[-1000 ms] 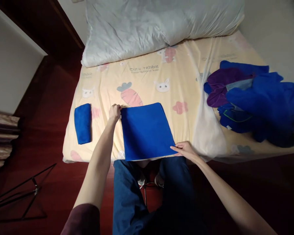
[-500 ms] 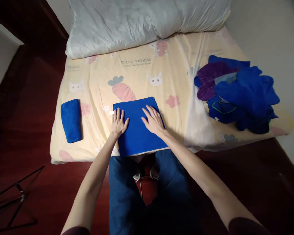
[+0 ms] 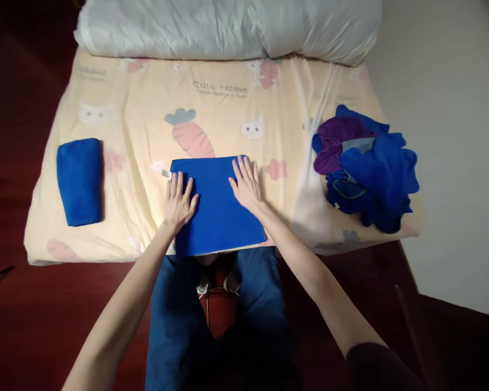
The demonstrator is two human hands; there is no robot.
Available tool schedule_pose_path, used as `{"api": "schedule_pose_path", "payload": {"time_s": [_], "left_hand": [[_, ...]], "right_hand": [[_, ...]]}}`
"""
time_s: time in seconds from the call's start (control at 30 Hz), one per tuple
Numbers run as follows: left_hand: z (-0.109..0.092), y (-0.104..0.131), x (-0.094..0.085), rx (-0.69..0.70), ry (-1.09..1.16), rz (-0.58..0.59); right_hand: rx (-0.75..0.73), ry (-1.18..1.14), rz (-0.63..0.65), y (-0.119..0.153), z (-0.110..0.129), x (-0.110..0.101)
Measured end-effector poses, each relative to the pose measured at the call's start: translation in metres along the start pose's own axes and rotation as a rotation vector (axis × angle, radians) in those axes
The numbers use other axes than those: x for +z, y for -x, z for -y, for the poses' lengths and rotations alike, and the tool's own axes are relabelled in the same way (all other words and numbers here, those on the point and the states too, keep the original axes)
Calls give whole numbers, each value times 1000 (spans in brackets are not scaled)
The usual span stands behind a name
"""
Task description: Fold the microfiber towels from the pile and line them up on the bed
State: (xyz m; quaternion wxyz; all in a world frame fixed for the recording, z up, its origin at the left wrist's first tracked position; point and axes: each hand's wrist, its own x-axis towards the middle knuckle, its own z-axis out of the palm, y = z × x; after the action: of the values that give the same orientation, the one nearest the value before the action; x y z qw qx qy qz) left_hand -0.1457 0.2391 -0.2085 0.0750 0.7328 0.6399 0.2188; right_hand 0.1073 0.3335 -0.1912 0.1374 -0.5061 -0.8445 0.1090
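A blue towel [image 3: 215,217] lies flat in a near square at the front edge of the bed, with a small white tag at its left side. My left hand [image 3: 180,203] rests on its left edge, palm down and fingers stretched out. Over by the upper right corner, my right hand [image 3: 246,183] lies flat on the cloth with its fingers spread. Neither hand grips anything. Farther left is a folded blue towel [image 3: 80,182], apart from both hands.
On the right of the bed sits a loose heap of blue and purple cloths [image 3: 375,168]. A rolled pale quilt [image 3: 228,30] runs along the back. The printed bedsheet [image 3: 142,119] covers the bed. A white wall [image 3: 444,136] stands at the right.
The camera view has turned, shifting the scene. My right hand has slid up and outward to the towel's upper right corner. My left hand remains flat at the left edge.
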Motion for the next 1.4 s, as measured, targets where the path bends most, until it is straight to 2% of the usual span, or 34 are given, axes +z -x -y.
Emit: {"api": "schedule_pose_path", "payload": {"time_s": [0.1,0.2,0.27,0.37,0.5,0.63,0.8,0.93,1.13,1.27,1.4], "left_hand": [[-27,66,-13,133,13,134],[-31,137,-24,154,-9,200],[-25,172,-32,127,-17,198],[-18,199,-39,91,-13,159],[-28,201,-36,50,-54,62],[-41,191,-23,106,-56,89],[-41,188,-16,39,-82,50],[-38,192,-18,-20,-60,-5],[-38,188,-19,-197,59,-166],[-37,180,-20,-194,157,-199],[-32,181,-21,-209,259,-281]], "right_hand": [[-184,-79,79,85,22,-15],[-227,-109,161,165,10,-20],[-182,-107,137,201,-7,-21],[-174,-117,78,225,-24,-22],[-195,-95,-34,229,-19,-22],[-245,-95,-86,225,0,-15],[-172,-152,-152,221,10,-4],[-86,-316,-234,220,3,4],[159,-556,-347,210,-12,12],[177,-644,-345,203,-16,16],[218,-716,-326,208,-20,20]]}}
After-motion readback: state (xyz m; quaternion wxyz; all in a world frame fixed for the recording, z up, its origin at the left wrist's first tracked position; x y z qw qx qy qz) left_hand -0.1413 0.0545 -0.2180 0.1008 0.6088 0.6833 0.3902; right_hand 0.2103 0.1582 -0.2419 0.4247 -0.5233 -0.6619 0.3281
